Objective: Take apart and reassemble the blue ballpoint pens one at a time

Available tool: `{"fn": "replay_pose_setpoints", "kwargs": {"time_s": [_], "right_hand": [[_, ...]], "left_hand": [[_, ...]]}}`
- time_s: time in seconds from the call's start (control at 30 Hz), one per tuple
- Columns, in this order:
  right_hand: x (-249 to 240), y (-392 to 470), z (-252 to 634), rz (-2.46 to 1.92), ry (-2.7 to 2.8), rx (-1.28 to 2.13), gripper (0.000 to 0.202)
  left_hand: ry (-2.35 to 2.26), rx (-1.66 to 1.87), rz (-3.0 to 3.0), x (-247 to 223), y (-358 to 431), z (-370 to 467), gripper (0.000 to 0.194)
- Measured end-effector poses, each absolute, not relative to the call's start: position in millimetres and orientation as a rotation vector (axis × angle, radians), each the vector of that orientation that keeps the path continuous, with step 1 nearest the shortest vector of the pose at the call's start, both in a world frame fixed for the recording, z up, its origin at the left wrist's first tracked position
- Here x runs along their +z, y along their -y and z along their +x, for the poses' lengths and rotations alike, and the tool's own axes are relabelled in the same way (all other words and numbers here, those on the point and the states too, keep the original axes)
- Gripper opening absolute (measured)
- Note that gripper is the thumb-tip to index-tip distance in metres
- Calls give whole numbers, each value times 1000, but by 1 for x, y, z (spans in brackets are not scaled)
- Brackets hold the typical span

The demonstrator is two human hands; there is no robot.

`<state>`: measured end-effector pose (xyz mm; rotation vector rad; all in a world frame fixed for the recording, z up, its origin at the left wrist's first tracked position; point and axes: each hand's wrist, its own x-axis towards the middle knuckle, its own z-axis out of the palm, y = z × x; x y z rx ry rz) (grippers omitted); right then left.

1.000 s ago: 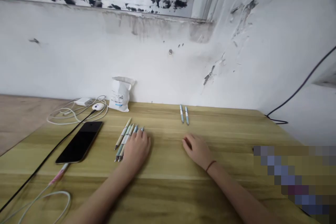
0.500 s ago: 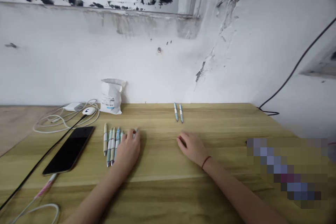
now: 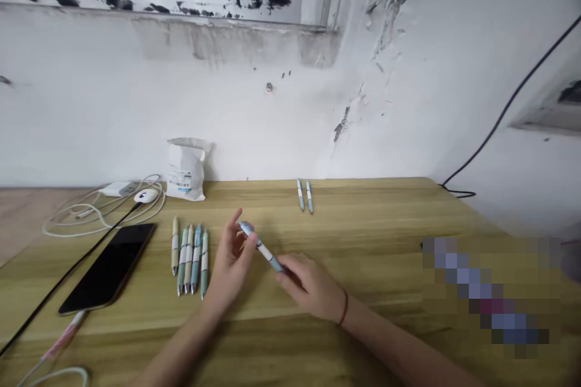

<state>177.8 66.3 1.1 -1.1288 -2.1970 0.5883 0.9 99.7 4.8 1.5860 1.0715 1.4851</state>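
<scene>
A blue and white pen (image 3: pixel 267 252) is held slanted above the table between both hands. My left hand (image 3: pixel 233 257) pinches its upper end between thumb and fingers, with the index finger raised. The fingers of my right hand (image 3: pixel 311 284) close on its lower end and hide the tip. Left of my left hand several pens (image 3: pixel 189 260) lie side by side, in beige, green and blue with white middles. Two blue and white pens (image 3: pixel 305 196) lie near the back edge of the table.
A black phone (image 3: pixel 109 266) with a cable lies on the left of the wooden table (image 3: pixel 385 211). Behind it are coiled white cables (image 3: pixel 97 231) and a white package (image 3: pixel 186 170) by the wall. A blurred-out object (image 3: pixel 488 296) is at the right.
My left hand has lifted a pen from beside the row and moved slightly right. My right hand has moved left and down and taken its lower end. The view has shifted slightly.
</scene>
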Motion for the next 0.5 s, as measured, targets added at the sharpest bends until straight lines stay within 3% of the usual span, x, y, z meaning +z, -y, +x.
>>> {"fn": "replay_pose_setpoints", "kwargs": {"time_s": [0.1, 0.23, 0.5], "right_hand": [[-5, -74, 186, -1193, 2052, 685, 20], [-9, -93, 209, -1185, 1969, 634, 25], [-9, -107, 229, -1237, 2082, 691, 28]], "left_hand": [[-1043, 1473, 1693, 5, -104, -8, 32], [-1075, 1211, 2334, -1, -113, -28, 14], [-972, 1076, 2839, -2, -108, -32, 39]]}}
